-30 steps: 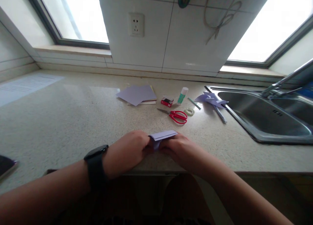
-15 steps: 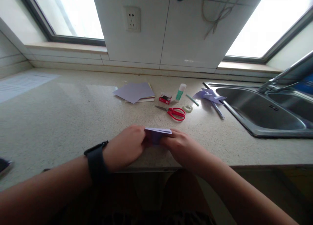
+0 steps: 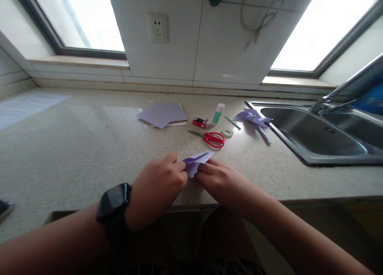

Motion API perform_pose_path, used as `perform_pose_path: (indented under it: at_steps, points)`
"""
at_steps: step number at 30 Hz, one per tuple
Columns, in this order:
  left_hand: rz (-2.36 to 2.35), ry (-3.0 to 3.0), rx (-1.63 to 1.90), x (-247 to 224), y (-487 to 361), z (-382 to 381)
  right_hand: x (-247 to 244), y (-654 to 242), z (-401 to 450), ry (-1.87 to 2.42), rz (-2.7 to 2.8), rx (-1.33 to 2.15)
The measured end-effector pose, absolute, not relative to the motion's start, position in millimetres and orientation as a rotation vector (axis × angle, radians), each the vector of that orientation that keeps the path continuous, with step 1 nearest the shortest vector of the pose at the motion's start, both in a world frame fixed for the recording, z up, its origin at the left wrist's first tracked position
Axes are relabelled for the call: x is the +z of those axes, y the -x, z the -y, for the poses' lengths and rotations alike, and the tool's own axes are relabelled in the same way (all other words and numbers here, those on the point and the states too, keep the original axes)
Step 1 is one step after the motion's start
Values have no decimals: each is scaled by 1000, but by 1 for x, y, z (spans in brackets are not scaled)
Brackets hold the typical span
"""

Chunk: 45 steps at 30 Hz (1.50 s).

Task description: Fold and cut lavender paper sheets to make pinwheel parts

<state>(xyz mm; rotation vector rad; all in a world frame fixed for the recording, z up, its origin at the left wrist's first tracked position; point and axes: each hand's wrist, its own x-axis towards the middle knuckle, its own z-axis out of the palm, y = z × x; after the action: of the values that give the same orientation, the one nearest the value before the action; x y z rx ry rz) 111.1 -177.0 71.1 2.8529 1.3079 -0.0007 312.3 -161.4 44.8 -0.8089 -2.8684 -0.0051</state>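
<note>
A folded piece of purple paper [image 3: 196, 162] is held between both hands, near the counter's front edge. My left hand [image 3: 160, 185], with a black watch on its wrist, pinches the paper's left side. From the right, the curled fingers of my right hand [image 3: 220, 179] grip its other side. One flap points up and to the right, above the right fingers. Just beyond the hands lie red-handled scissors [image 3: 213, 139], a roll of tape [image 3: 227, 133], a small red box [image 3: 200, 121] and a glue stick [image 3: 218, 113].
Purple sheets [image 3: 160, 113] lie in a stack toward the wall. A purple paper pinwheel [image 3: 253, 117] rests against the sink's rim [image 3: 289, 145], beside a thin green strip [image 3: 232, 122]. A printed sheet [image 3: 30, 105] is at far left, a dark object [image 3: 4, 207] at the left edge.
The folded paper has turned and opened somewhat, so its flap now tilts up to the right. My left hand has rolled, showing the watch face. The view has shifted slightly.
</note>
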Motion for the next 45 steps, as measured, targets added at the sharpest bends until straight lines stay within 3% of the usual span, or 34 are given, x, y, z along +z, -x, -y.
perform_pose_path:
  at_steps: [8, 14, 22, 32, 39, 45]
  points:
    - [-1260, -2866, 14, 69, -111, 168, 46, -306, 156, 840, 2901, -43]
    - [-1195, -2754, 40, 68, -100, 152, 45, -307, 149, 935, 2764, 352]
    - [-1393, -2688, -8, 64, -100, 144, 41, -307, 129, 1030, 2702, 509]
    - [-1364, -2852, -22, 73, -115, 168, 35, -308, 156, 973, 2820, 73]
    - [-1327, -2857, 19, 72, -110, 166, 38, -303, 146, 1012, 2815, 183]
    - [-1349, -2763, 61, 66, -105, 155, 46, -301, 135, 1087, 2709, 507]
